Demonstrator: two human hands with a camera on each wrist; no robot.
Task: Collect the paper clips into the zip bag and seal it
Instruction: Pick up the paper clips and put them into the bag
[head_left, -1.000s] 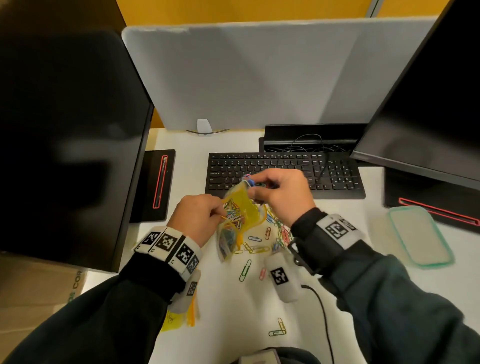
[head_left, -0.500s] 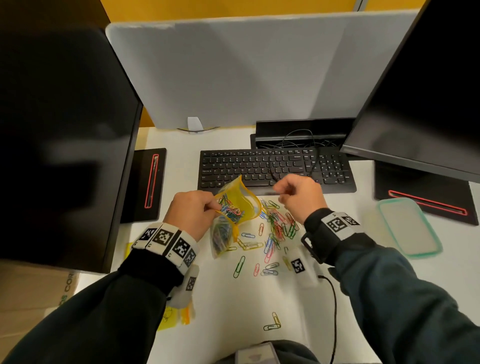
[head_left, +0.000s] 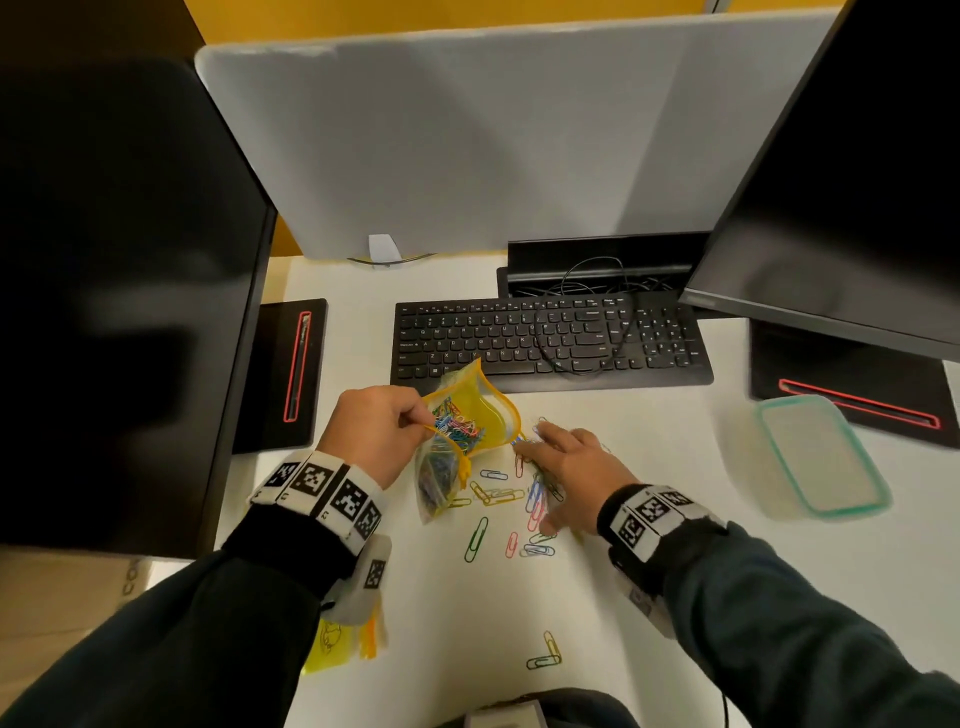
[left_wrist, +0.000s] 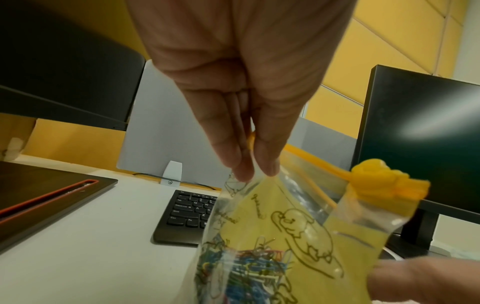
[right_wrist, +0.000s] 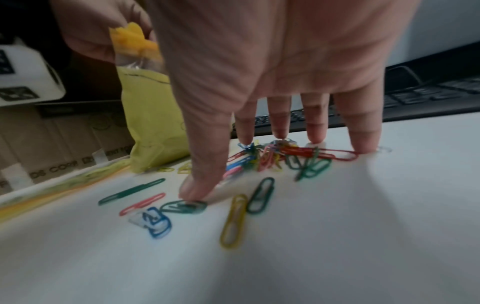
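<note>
My left hand (head_left: 382, 431) pinches the rim of a yellow zip bag (head_left: 467, 431) between thumb and fingers (left_wrist: 241, 164), holding it up with its mouth gaping. Several coloured paper clips lie inside the bag (left_wrist: 246, 267). An orange slider (left_wrist: 384, 179) sits at one end of the zip. My right hand (head_left: 566, 467) is spread flat over a pile of loose paper clips (right_wrist: 280, 156) on the white desk (head_left: 649, 597), its fingertips (right_wrist: 315, 137) touching down among them. More clips (head_left: 475, 540) lie scattered nearer me, and two (head_left: 545, 654) lie apart by the front edge.
A black keyboard (head_left: 550, 338) with a loose cable lies just behind the bag. Dark monitors (head_left: 119, 291) stand left and right (head_left: 852, 171). A clear lidded box with a teal rim (head_left: 821, 457) sits at the right. Another yellow bag (head_left: 337, 639) lies under my left forearm.
My right hand left the bag's mouth, moved right and down, and now lies spread on the clip pile. The left hand kept holding the bag.
</note>
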